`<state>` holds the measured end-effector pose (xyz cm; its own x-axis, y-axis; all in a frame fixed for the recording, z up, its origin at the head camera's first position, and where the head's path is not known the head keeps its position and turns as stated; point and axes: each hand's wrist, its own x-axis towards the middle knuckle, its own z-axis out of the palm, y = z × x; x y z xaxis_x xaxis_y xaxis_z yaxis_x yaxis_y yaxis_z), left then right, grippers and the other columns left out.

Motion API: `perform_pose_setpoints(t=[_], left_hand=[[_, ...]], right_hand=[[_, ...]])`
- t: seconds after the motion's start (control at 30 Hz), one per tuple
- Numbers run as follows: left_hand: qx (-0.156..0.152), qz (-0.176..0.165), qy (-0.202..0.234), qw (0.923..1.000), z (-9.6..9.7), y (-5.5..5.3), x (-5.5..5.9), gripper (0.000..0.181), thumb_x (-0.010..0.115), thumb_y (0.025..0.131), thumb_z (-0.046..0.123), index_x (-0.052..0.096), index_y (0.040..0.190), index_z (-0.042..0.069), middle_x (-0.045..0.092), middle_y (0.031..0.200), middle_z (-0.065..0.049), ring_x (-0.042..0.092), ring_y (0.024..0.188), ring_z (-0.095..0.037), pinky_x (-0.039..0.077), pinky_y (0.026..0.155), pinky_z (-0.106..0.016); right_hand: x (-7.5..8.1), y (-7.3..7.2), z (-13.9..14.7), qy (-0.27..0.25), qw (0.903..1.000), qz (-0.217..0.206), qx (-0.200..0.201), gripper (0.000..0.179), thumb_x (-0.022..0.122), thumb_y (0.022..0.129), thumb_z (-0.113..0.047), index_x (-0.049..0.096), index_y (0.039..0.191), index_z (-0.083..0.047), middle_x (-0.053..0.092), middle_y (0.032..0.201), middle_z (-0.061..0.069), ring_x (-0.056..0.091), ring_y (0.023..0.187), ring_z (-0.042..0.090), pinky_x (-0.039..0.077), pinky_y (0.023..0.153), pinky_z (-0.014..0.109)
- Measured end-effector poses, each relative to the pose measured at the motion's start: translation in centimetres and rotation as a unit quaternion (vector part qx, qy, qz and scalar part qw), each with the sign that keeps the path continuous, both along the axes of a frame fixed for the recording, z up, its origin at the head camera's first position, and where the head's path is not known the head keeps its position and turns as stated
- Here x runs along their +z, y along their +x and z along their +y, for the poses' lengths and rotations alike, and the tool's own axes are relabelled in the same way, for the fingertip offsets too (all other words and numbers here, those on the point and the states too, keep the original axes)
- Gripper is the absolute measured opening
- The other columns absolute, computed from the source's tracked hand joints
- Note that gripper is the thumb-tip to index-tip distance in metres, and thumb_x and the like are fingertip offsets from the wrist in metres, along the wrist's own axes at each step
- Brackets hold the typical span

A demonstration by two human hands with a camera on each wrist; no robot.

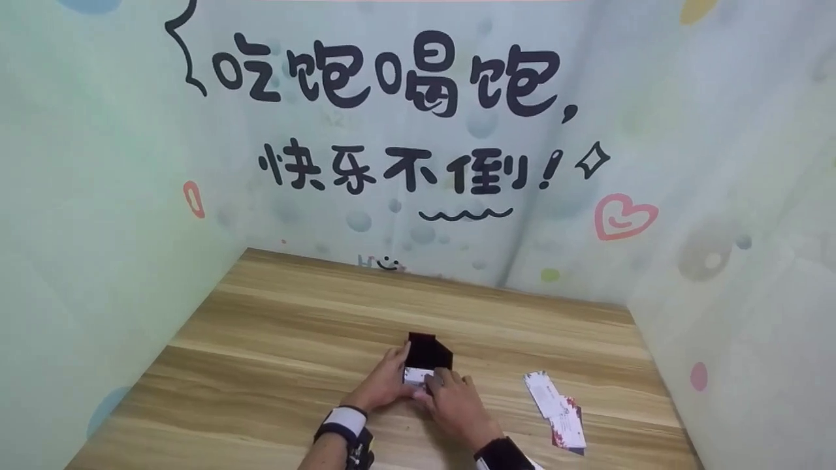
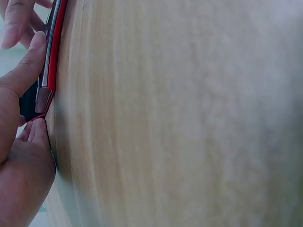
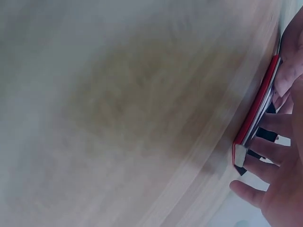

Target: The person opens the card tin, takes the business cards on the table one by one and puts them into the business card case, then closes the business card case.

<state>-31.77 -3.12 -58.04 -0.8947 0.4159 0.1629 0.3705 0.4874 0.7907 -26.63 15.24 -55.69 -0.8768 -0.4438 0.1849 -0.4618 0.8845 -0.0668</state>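
The left hand (image 1: 382, 386) has its grip pinching the side of a black card case (image 1: 428, 352), thumb against one edge and fingers on the other side; the right hand (image 1: 458, 403) bends over the near end, where a white card (image 1: 417, 375) shows against the case; whether its grip pinches that card or only presses it, I cannot tell. The case sits low over the tabletop (image 1: 274, 326), perhaps resting on it; handling should go best with the left grip steady and the right lining the card up squarely with the case (a push at mid-card could bow it). The case looks stiff and matt black inside, red outside, its far flap angular with a slanted corner; the loose cards (image 1: 543, 393) to the right overlap, thin, flat and printed; the wood grain runs in pale brown streaks.
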Motion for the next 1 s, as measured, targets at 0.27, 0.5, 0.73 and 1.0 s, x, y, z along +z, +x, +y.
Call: perform_pose_setpoints(t=[0.27, 0.5, 0.73, 1.0], left_hand=[[0.009, -0.005, 0.014, 0.9998, -0.6, -0.1, -0.3, 0.105, 0.086, 0.074, 0.012, 0.021, 0.154, -0.011, 0.037, 0.144, -0.04, 0.042, 0.133, -0.052, 0.034, 0.116, -0.061], [0.012, -0.012, 0.023, 0.9996, -0.9, 0.2, -0.2, 0.108, 0.087, 0.075, 0.017, 0.019, 0.153, -0.013, 0.037, 0.145, -0.038, 0.041, 0.135, -0.05, 0.033, 0.117, -0.06], [0.017, -0.022, 0.034, 0.999, -1.4, 0.4, 0.0, 0.108, 0.088, 0.074, 0.017, 0.02, 0.152, -0.014, 0.038, 0.145, -0.037, 0.042, 0.135, -0.048, 0.033, 0.117, -0.059], [0.018, -0.023, 0.038, 0.9988, -1.5, 0.4, 0.4, 0.108, 0.088, 0.074, 0.015, 0.02, 0.152, -0.014, 0.037, 0.147, -0.036, 0.04, 0.137, -0.049, 0.03, 0.119, -0.058]], right_hand=[[0.0, 0.9, -0.9, 0.003, 0.9999, 0.009, -0.001, 0.054, 0.041, 0.104, -0.048, 0.063, 0.128, -0.005, 0.065, 0.125, 0.015, 0.062, 0.116, 0.034, 0.05, 0.095, 0.054], [0.0, 2.5, -1.5, -0.067, 0.9977, 0.001, -0.002, 0.057, 0.048, 0.102, -0.045, 0.057, 0.135, 0.0, 0.06, 0.132, 0.017, 0.056, 0.125, 0.036, 0.047, 0.099, 0.058], [1.5, 4.8, -0.6, -0.138, 0.9873, -0.054, -0.059, 0.071, 0.059, 0.095, -0.049, 0.049, 0.141, 0.004, 0.054, 0.139, 0.027, 0.046, 0.135, 0.046, 0.036, 0.105, 0.072], [1.7, 7.5, 4.6, -0.178, 0.9691, -0.109, -0.131, 0.085, 0.071, 0.083, -0.056, 0.049, 0.142, 0.001, 0.052, 0.139, 0.026, 0.043, 0.134, 0.051, 0.031, 0.107, 0.075]])
